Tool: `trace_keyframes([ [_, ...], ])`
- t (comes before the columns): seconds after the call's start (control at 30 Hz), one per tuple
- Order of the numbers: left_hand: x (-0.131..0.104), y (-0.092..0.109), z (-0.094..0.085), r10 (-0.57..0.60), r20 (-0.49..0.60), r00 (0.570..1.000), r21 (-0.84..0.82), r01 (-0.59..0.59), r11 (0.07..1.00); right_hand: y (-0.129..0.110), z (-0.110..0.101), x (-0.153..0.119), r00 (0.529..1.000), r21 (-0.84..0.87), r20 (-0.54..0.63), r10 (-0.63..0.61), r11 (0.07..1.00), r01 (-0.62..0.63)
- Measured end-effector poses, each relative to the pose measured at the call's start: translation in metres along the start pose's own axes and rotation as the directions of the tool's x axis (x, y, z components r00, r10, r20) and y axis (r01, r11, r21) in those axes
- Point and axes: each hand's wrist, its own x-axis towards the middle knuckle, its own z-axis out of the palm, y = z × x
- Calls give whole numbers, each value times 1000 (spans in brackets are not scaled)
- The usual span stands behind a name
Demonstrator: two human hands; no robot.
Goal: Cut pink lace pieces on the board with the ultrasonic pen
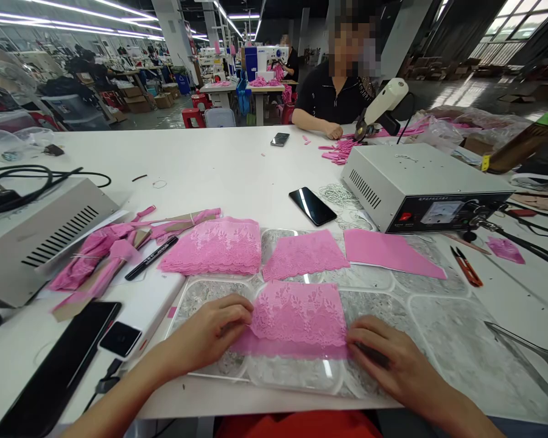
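Note:
A pink lace piece (301, 313) with a scalloped lower edge lies flat on a clear marbled mat (456, 340) in front of me. Beneath it, a sheer pink fabric strip (296, 349) shows along the bottom. My left hand (221, 328) has its fingers closed at the lace's left edge. At the lower right corner, my right hand (388, 353) pinches the lace; something dark shows under its fingers, and I cannot make out what. Just beyond lie a lace stack (214, 246), a single lace panel (304, 252) and a plain pink piece (388, 252) over white backing.
Grey machine boxes stand right (424, 176) and left (45, 237). Orange-handled snips (466, 266) and a pointed metal tool (525, 345) lie to the right. A phone (313, 205), marker (151, 258) and pink straps (95, 249) are around. A person (335, 91) sits opposite.

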Motion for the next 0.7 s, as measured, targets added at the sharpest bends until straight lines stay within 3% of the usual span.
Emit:
trace_keyframes([
  [0.23, -7, -4, 4, 25, -37, 999, 30, -24, 999, -4, -8, 1, 1000, 27, 16, 9, 1000, -9],
  [0.47, -28, -2, 10, -24, -30, 999, 3, 24, 1000, -5, -4, -9, 991, -16, -43, -124, 992, 124],
  [0.7, -40, -5, 18, 25, -28, 999, 126, -21, 992, 5, 1, -16, 983, -22, -37, -180, 983, 180],
])
